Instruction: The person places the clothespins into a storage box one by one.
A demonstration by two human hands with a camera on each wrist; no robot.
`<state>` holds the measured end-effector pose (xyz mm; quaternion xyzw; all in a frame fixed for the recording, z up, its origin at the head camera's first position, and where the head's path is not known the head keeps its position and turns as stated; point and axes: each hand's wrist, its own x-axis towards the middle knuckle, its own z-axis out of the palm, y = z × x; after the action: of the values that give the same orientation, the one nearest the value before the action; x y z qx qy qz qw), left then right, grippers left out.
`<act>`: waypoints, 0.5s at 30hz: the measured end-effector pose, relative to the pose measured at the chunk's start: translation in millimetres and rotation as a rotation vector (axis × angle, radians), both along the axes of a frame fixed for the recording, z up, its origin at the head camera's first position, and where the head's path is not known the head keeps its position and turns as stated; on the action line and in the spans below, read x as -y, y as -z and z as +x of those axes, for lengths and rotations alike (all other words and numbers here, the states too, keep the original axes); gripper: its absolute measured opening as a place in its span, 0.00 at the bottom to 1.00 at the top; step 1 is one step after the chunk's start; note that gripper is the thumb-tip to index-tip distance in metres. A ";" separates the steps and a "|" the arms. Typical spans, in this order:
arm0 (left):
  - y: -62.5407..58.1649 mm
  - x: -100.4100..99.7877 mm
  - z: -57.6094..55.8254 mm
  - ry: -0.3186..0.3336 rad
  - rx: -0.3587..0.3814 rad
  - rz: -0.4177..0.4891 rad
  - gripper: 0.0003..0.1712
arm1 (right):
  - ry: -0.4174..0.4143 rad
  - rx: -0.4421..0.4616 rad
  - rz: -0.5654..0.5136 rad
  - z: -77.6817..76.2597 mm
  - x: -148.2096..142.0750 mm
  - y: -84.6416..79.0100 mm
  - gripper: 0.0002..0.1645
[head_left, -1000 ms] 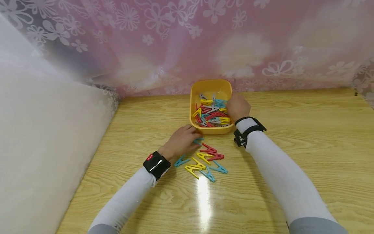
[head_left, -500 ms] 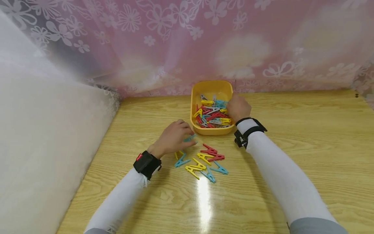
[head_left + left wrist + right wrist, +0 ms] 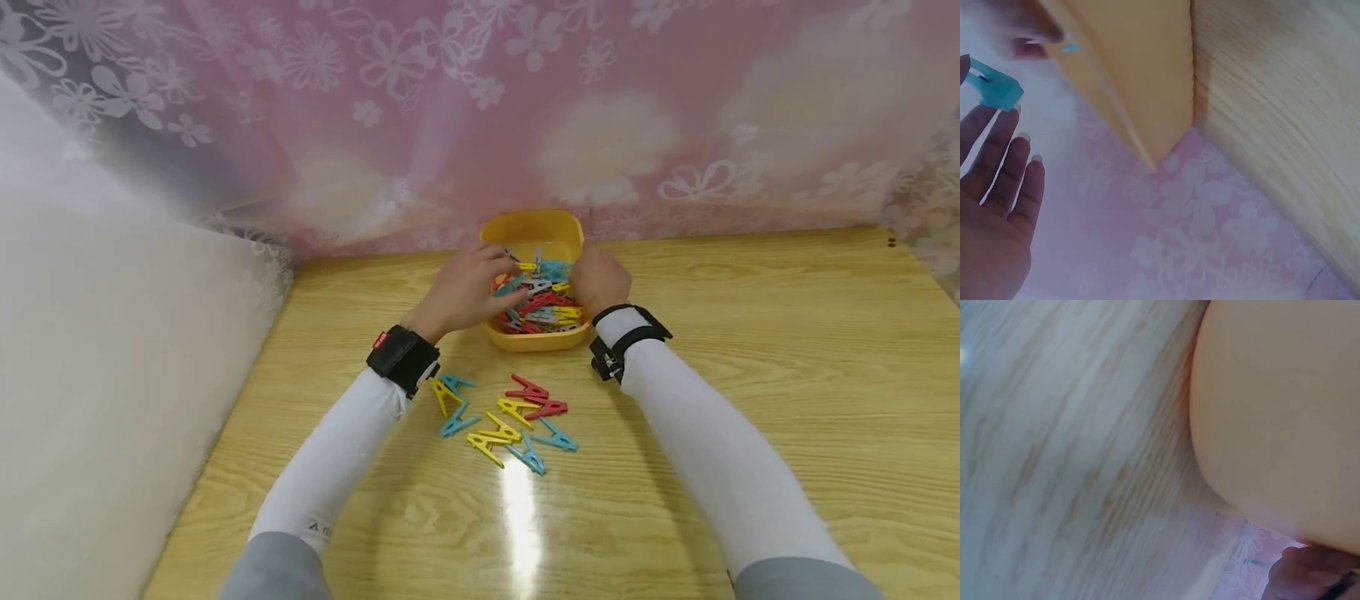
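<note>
My left hand (image 3: pixel 476 287) is over the left side of a yellow plastic basket (image 3: pixel 538 342). It pinches a blue clothespin (image 3: pixel 1002 90) between thumb and fingertips, with the other fingers stretched out in the left wrist view. Red, yellow, blue and grey clothespins (image 3: pixel 547 302) lie heaped in the basket. At the basket's right side, my right hand (image 3: pixel 600 277) grips the rim, its fingers partly hidden by the wall. The right wrist view shows just part of this hand (image 3: pixel 1304 575) beside the basket's outer wall (image 3: pixel 1285 419).
Several loose clothespins lie on the wooden table (image 3: pixel 405 517) in front of the basket, among them a red one (image 3: pixel 546 407), a yellow one (image 3: pixel 484 446) and a blue one (image 3: pixel 557 435). Behind the basket hangs a pink flowered curtain (image 3: pixel 420 150); a white surface (image 3: pixel 112 350) borders the left.
My left hand has carried a blue clothespin from the table in front of the basket up and over the basket. My right hand has stayed at the rim.
</note>
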<state>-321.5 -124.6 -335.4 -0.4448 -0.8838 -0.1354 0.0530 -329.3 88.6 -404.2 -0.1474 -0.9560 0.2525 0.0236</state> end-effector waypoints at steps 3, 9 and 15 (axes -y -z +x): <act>7.7 -15.5 -12.4 -0.013 -0.015 -0.081 0.23 | 0.002 -0.008 -0.002 0.1 0.6 1.3 0.16; 23.3 -18.0 -20.5 -0.060 0.016 -0.134 0.26 | -0.025 -0.015 0.002 1.0 4.7 0.3 0.14; 30.4 -7.4 -19.6 -0.063 0.038 -0.042 0.22 | -0.015 0.006 0.009 -0.4 -0.3 1.1 0.14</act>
<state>-341.1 -117.2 -365.8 -0.4149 -0.9009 -0.1235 0.0313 -329.7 88.9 -405.3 -0.1409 -0.9583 0.2477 0.0195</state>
